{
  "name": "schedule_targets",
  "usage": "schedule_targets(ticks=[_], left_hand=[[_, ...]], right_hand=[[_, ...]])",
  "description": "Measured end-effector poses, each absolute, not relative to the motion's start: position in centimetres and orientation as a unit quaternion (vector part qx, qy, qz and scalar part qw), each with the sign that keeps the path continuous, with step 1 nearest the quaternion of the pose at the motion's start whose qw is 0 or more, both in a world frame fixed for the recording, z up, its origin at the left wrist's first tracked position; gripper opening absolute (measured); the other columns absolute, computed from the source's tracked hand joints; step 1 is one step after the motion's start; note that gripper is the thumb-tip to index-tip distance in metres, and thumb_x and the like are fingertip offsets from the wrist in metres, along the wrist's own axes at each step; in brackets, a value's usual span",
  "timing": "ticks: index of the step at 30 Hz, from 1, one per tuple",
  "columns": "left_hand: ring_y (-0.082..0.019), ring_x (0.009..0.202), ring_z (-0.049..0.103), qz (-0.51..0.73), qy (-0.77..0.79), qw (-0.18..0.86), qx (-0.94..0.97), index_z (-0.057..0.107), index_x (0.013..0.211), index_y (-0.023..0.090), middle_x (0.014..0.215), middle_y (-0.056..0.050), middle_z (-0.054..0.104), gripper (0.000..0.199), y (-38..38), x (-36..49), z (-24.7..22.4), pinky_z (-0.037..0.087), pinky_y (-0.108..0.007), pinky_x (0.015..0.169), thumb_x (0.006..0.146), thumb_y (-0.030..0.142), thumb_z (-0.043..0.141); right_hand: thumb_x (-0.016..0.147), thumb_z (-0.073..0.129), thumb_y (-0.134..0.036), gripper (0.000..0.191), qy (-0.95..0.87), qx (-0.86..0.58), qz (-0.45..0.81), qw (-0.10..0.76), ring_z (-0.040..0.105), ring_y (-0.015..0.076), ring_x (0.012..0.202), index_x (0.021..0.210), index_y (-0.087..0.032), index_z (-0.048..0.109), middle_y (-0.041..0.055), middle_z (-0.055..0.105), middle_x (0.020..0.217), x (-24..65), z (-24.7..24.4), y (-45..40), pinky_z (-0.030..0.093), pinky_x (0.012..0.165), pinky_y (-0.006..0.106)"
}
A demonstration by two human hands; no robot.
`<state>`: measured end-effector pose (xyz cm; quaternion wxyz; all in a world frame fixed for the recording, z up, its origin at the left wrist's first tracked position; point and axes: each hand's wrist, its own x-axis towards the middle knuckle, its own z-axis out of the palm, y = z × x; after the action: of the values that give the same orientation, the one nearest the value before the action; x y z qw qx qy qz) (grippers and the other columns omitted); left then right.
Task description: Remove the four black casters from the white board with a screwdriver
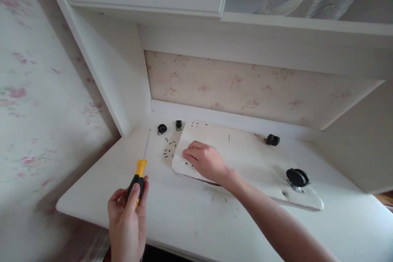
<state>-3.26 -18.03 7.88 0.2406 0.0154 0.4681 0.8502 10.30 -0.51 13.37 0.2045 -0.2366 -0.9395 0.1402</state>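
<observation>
My left hand (129, 208) is wrapped round the yellow and black handle of a screwdriver (141, 170), its thin shaft pointing up and away. My right hand (205, 159) is over the left end of a white board (245, 159), thumb and fingers pinched close to the surface. Whatever the fingertips hold, if anything, is too small to make out. Small dark holes (189, 164) show in the board just below those fingers. Left of the board lie several loose dark screws (168, 150). Behind them stand two black casters, one (162, 129) farther left than the other (178, 124).
The board lies on a white desk (101, 188). Two more casters stand on its right part, one (272, 140) at the back and a larger-looking one (297, 177) nearer. A white side panel (119, 61) rises at left, and a shelf edge (307, 23) overhangs above.
</observation>
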Motion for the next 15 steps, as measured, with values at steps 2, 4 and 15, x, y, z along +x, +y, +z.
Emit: schedule_targets(ticks=[2,4,15], left_hand=[[-0.015,0.096,0.072,0.846,0.471,0.250,-0.011,0.049,0.090,0.025,0.088,0.005,0.065,0.039,-18.7,-3.9,7.7,0.054,-0.027,0.097,0.070,0.026,0.082],[-0.016,0.096,0.072,0.839,0.483,0.249,-0.022,0.048,0.090,0.025,0.089,0.004,0.066,0.038,-19.3,-4.5,7.3,0.055,-0.026,0.094,0.071,0.029,0.081],[-0.016,0.092,0.073,0.822,0.511,0.250,-0.018,0.047,0.087,0.026,0.083,0.006,0.061,0.038,-20.2,-5.8,6.8,0.055,-0.025,0.096,0.071,0.034,0.080]], right_hand=[[0.100,0.044,-0.033,0.032,-0.966,-0.217,0.073,0.118,0.063,0.0177,0.100,0.097,-0.025,0.075,0.0038,0.070,0.107,6.3,14.0,0.9,0.048,0.080,0.027],[0.099,0.044,-0.032,0.032,-0.977,-0.209,0.032,0.039,0.061,0.0215,0.107,0.097,-0.023,0.074,0.0070,0.069,0.111,2.5,14.2,2.1,0.048,0.085,0.031],[0.093,0.061,-0.038,0.039,-0.956,-0.263,0.017,-0.127,0.062,0.0224,0.104,0.126,-0.018,0.056,0.0091,0.058,0.126,-6.1,12.0,5.9,0.053,0.087,0.045]])
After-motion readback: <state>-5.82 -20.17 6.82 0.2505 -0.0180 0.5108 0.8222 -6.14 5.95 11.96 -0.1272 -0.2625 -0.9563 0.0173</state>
